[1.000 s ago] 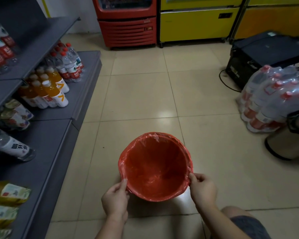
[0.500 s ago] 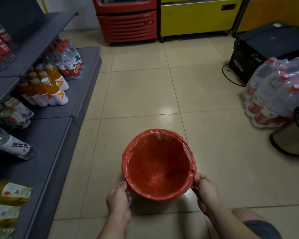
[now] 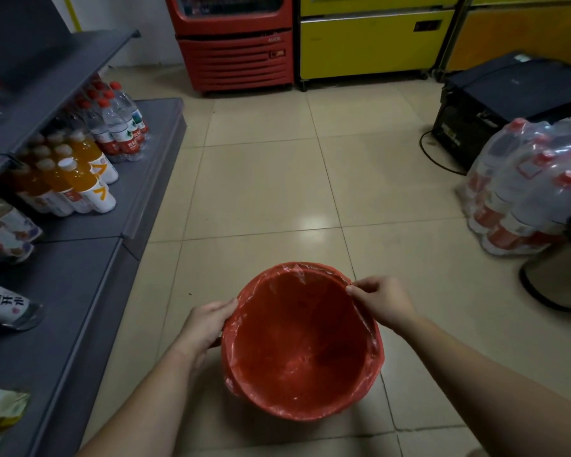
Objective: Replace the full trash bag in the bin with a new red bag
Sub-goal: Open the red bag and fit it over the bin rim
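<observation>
A round bin stands on the tiled floor in front of me, lined with a red bag (image 3: 297, 344) whose thin plastic edge is folded over the rim (image 3: 373, 357). The inside looks empty. My left hand (image 3: 208, 324) grips the bag and rim on the bin's left side. My right hand (image 3: 381, 300) pinches the bag's edge at the far right of the rim. No full trash bag is in view.
Grey shelves (image 3: 89, 268) with drink bottles (image 3: 80, 179) run along the left. A red cooler (image 3: 234, 44) and yellow cabinets (image 3: 373, 41) stand at the back. Shrink-wrapped bottle packs (image 3: 521, 189), a black box (image 3: 508, 100) and a round base (image 3: 551, 282) crowd the right.
Both hands have moved from the bin's near edge up along its sides; the right hand now pinches the bag at the far right rim. The bin sits closer to me.
</observation>
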A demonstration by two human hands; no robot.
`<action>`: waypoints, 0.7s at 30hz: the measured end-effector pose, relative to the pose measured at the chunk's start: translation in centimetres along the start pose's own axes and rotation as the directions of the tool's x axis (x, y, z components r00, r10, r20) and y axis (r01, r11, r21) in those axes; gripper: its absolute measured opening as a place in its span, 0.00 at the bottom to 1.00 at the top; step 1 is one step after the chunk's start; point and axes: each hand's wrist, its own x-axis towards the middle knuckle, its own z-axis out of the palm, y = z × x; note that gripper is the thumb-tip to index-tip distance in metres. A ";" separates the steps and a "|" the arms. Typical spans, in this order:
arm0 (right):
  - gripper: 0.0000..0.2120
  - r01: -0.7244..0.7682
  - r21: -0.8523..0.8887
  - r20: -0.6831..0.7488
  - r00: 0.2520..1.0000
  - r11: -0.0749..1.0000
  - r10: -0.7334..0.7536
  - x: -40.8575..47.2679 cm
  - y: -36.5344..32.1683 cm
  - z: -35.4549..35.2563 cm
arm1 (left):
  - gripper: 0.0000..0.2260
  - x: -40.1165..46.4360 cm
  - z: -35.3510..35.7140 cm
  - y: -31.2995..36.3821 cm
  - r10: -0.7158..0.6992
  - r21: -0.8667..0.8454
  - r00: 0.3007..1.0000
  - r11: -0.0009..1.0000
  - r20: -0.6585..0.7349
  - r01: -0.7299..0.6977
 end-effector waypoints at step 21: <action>0.08 -0.129 0.492 0.042 0.991 0.861 0.125 0.8 0.8 0.6 | 0.13 1.8 0.4 -1.8 0.040 -0.052 0.980 0.997 -0.193 -0.051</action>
